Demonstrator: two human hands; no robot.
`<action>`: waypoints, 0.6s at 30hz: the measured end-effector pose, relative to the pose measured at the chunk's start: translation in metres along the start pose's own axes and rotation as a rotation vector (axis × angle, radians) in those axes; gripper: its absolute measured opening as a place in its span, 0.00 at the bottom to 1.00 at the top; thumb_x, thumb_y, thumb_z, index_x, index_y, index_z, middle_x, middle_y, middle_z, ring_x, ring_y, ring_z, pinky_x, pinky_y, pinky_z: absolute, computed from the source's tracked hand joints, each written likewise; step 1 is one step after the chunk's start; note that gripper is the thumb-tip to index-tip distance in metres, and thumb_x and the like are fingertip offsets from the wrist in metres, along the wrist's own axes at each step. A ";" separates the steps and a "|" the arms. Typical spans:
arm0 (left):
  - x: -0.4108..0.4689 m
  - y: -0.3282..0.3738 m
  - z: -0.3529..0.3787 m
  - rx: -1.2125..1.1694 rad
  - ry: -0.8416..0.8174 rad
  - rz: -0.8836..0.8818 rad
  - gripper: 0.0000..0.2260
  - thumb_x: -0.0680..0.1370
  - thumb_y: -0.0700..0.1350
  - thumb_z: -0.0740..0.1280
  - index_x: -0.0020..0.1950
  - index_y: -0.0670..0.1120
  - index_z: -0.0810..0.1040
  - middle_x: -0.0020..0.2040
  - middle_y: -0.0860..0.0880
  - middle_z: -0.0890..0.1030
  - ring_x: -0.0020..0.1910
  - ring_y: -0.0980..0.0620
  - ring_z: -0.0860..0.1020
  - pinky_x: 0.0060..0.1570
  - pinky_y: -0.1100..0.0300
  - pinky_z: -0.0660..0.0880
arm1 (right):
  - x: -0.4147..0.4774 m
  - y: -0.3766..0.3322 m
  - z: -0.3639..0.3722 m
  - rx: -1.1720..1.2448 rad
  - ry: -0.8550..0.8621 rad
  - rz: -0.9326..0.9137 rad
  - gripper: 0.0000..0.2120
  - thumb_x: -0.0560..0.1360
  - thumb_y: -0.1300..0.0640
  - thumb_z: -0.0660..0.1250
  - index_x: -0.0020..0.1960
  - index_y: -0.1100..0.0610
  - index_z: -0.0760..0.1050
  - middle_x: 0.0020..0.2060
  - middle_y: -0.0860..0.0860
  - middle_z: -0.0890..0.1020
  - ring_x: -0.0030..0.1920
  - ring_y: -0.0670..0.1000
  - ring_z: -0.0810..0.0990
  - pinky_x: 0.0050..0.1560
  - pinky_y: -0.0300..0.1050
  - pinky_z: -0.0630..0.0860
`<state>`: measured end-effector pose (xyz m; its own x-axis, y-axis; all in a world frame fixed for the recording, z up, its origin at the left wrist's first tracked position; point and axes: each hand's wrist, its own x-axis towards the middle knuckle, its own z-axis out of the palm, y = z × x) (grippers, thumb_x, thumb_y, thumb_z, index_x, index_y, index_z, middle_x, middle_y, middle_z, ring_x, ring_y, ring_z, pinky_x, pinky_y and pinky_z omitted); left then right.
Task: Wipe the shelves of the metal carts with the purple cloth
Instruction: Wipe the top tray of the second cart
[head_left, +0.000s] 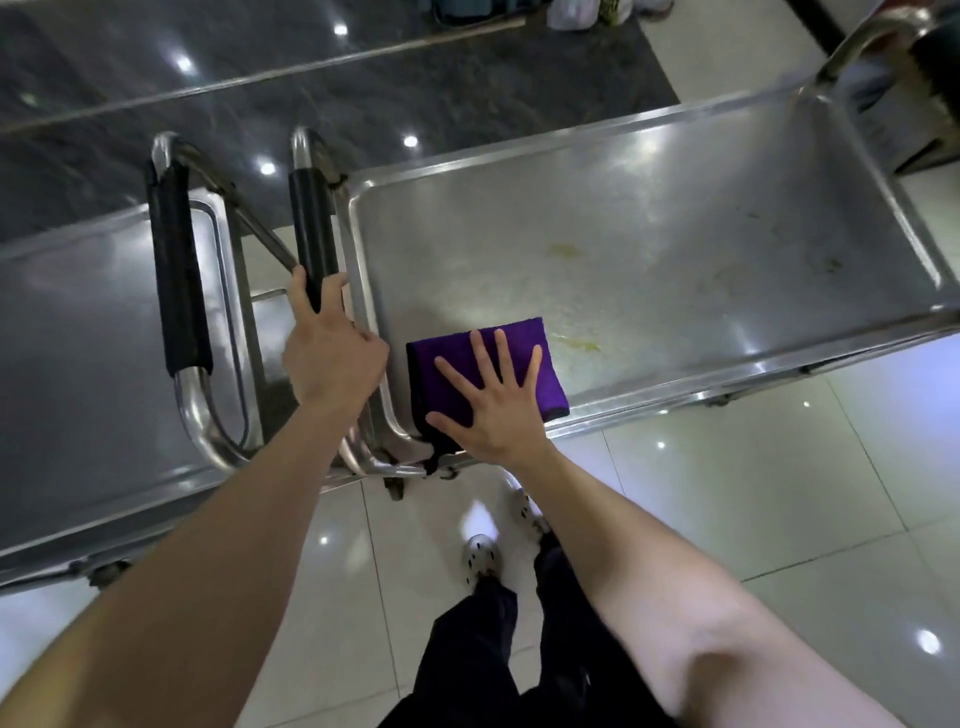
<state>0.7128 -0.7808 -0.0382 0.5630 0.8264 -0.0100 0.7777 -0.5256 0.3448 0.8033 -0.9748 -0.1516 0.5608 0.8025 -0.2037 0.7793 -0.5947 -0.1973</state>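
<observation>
1. Pale glossy floor tiles (779, 493) run under two metal carts, and a dark stone-patterned strip (363, 78) of floor lies beyond them. Ceiling lights reflect off both.
2. Head view: the right cart (727, 387) has a top shelf (649, 234) shaped like a shallow steel tray with a raised rim. The left cart (78, 338) stands just beside it, handle end to handle end.
3. The purple cloth (553, 387) lies folded flat in the near-left corner of the shelf. A dark-edged corner hangs over the near rim.
4. The right hand (498, 415) rests palm-down on the purple cloth, its fingers (480, 358) straight and spread wide.
5. The fingertips point toward the far rim, and purple shows between them and beyond the little finger. The thumb lies along the cloth's near-left part.
6. A yellowish smear (579, 343) marks the shelf just right of the cloth. A fainter stain (563, 249) lies farther back.
7. The left hand (332, 358) grips the lower end of the right cart's black-sleeved handle (311, 228), with its fingers curled round the bar.
8. The left cart's padded handle (179, 270) stands apart from both hands, farther left.
9. Lower down, dark trousers (478, 649) and pale patterned shoes (483, 556) stand on the tiles.
</observation>
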 end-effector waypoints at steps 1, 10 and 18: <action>0.003 0.000 -0.002 0.017 0.006 -0.002 0.26 0.76 0.42 0.72 0.72 0.56 0.69 0.83 0.45 0.59 0.49 0.36 0.82 0.51 0.41 0.83 | 0.000 0.000 0.001 0.005 -0.016 -0.005 0.38 0.80 0.21 0.44 0.87 0.34 0.46 0.88 0.54 0.41 0.86 0.63 0.35 0.78 0.80 0.37; 0.015 -0.006 0.002 0.015 0.075 0.024 0.20 0.78 0.42 0.71 0.66 0.55 0.70 0.77 0.45 0.62 0.40 0.38 0.79 0.44 0.41 0.84 | -0.006 0.097 -0.014 -0.073 -0.050 0.031 0.36 0.81 0.22 0.42 0.86 0.32 0.40 0.88 0.48 0.38 0.87 0.58 0.35 0.80 0.77 0.38; 0.012 -0.005 0.002 -0.023 0.050 0.009 0.21 0.80 0.41 0.71 0.70 0.53 0.71 0.83 0.48 0.59 0.48 0.41 0.81 0.49 0.44 0.84 | 0.089 0.168 -0.051 -0.072 -0.096 0.040 0.38 0.79 0.20 0.39 0.86 0.32 0.37 0.87 0.48 0.36 0.86 0.59 0.31 0.78 0.79 0.35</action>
<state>0.7163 -0.7683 -0.0417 0.5549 0.8310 0.0397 0.7656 -0.5288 0.3663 0.9986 -1.0012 -0.1536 0.5651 0.7678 -0.3020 0.7768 -0.6184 -0.1188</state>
